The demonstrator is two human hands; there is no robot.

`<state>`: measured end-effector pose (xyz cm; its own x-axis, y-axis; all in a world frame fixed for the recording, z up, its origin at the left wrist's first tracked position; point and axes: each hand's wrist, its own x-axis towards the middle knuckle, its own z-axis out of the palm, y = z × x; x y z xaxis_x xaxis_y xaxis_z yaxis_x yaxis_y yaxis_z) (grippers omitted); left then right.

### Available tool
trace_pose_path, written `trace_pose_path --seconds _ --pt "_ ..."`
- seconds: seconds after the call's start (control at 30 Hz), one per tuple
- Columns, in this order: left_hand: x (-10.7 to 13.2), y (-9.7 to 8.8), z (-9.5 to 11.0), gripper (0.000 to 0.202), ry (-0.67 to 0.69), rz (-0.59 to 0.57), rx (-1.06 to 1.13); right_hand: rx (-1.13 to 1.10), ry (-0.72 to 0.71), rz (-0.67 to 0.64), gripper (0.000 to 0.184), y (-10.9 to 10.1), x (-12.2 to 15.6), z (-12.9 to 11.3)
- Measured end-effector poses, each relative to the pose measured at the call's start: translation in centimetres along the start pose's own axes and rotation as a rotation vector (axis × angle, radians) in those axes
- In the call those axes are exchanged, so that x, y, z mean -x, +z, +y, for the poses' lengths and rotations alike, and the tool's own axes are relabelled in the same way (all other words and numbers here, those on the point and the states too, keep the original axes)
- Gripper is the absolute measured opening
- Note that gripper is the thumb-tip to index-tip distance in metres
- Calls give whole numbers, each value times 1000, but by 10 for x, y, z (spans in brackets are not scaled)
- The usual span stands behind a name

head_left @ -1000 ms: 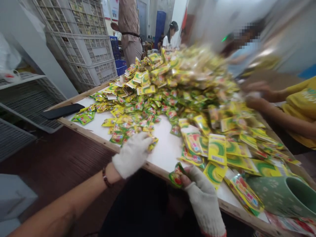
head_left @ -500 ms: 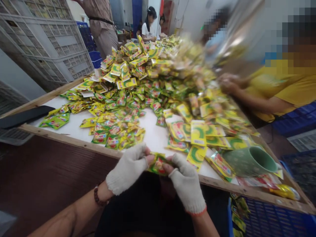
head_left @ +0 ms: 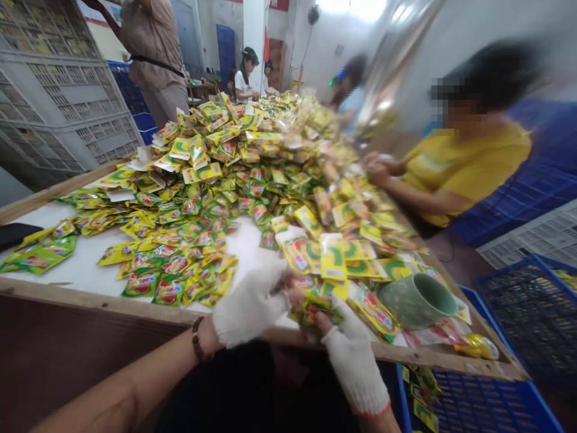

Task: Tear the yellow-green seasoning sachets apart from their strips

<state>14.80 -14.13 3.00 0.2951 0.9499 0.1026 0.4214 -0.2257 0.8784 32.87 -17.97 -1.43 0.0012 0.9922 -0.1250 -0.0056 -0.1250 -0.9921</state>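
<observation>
Grasping at least one small green-and-yellow packet (head_left: 317, 310) between thumb and fingers of the gloved right hand (head_left: 349, 337), just over the near edge of the white-topped table (head_left: 246, 237); too bunched and blurred for a sure count. Just left of it, one gloved left hand (head_left: 250, 300), fingers bent, bare tips at or near the packet; cannot tell through the blur whether gripping. On the left wrist, one beaded bracelet (head_left: 196, 340). Beyond both hands, one large heap of packets (head_left: 252, 150), far too many to count. At the far left, one black flat object (head_left: 15, 234). To the right, one green cup (head_left: 399, 302), with one larger yellow pack (head_left: 375, 313) close by on its left and one gold-wrapped item (head_left: 480, 347) nearer the table's corner. Below that corner, one blue crate (head_left: 482, 400) with several packets inside; one more blue basket (head_left: 536, 307) beyond. Across the table's right side, one co-worker in a yellow top (head_left: 469, 171); at the back left, one standing co-worker (head_left: 155, 54) beside stacked pale crates (head_left: 49, 132).
</observation>
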Motion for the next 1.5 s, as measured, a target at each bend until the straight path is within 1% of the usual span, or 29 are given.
trace_pose_path --seconds 0.07,0.1,0.13,0.2,0.27,0.33,0.37,0.4,0.47,0.53,0.6,0.67,0.73,0.77,0.83,0.9,0.97,1.03,1.13,1.2,1.27,1.3,1.37,1.43,1.5 --pt "-26 -1 3 26 -31 136 -335 -56 45 146 55 -6 -4 9" --pt "-40 0 4 34 -81 177 -483 -77 59 178 57 -8 -5 13" --pt "-53 4 4 43 -140 192 -607 -87 60 188 57 -8 -6 17" --pt "-78 16 4 58 -227 146 -754 -81 29 189 57 -6 -6 21" --pt "-98 29 4 67 -280 79 -796 -75 20 183 58 -4 -6 21" --pt "-108 36 5 71 -284 28 -796 -92 34 183 61 -3 -4 18" --pt "-109 35 5 72 -268 9 -796 -104 37 184 61 -3 -4 16" --pt "-108 33 6 70 -249 -5 -800 -114 33 190 61 -4 -3 14" --pt "-97 21 7 66 -225 -6 -804 -135 11 197 59 -5 -2 10" --pt "-76 8 4 64 -187 41 -783 -157 -3 198 58 -6 -2 8" --pt "-50 -1 -2 63 -103 101 -753 -188 -7 204 57 -7 -2 8" --pt "-22 -3 -10 61 -29 126 -784 -210 -18 219 56 -5 -2 9" --pt "1 1 -17 61 16 111 -841 -185 -48 249 54 -3 -2 7" --pt "10 3 -20 61 42 89 -860 -142 -68 263 52 -1 -2 5" --pt "23 7 -22 55 108 31 -868 14 -119 288 50 1 -2 -1" --pt "29 6 -20 47 163 -22 -862 197 -177 295 50 1 -1 -8" --pt "31 2 -16 44 201 -48 -859 316 -211 258 49 -1 0 -13" --pt "32 -3 -11 45 231 -74 -866 364 -211 179 46 -3 2 -17" --pt "33 -7 -8 44 265 -117 -863 417 -243 50 33 -3 5 -26" --pt "35 -5 -9 43 278 -97 -840 473 -307 -4 25 -1 6 -32" --pt "36 -3 -11 44 278 -45 -800 509 -340 -48 23 2 7 -37" --pt "37 -2 -12 43 269 -19 -776 501 -325 -74 24 2 6 -38" --pt "39 0 -13 39 230 13 -719 426 -248 -106 25 1 5 -38" --pt "41 0 -13 32 157 28 -649 318 -172 -92 29 -3 5 -35" --pt "41 -1 -14 28 94 18 -572 235 -132 -82 33 -7 4 -31"
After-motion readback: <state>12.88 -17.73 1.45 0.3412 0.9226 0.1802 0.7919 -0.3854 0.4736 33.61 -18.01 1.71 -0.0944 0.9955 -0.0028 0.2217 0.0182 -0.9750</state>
